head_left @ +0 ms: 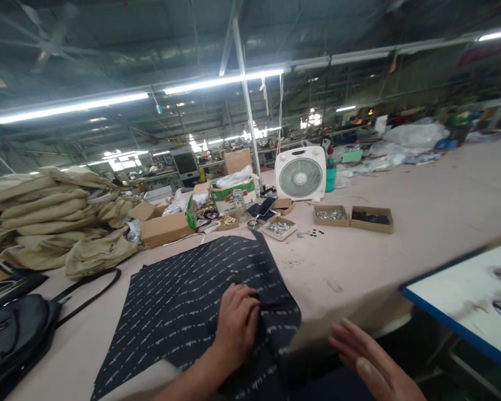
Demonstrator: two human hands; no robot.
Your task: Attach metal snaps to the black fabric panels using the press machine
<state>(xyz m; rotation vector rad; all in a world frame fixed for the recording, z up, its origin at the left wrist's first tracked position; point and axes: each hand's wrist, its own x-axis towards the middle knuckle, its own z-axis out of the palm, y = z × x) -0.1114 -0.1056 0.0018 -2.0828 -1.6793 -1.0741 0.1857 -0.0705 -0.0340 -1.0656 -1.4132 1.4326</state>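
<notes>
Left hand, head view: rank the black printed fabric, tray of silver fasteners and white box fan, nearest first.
From the left hand:
1. Black printed fabric, under the hand.
2. Tray of silver fasteners, ahead of the fabric.
3. White box fan, beyond the tray.

A long pale table (426,223) carries black printed cloth (179,301), a heap of folded khaki fabric (54,223), a black bag (12,334), cardboard boxes (162,229), shallow trays of metal buttons (329,214), a phone (266,206) and a white box fan (299,174). The bag lies just left of the cloth, the trays beyond it.
</notes>
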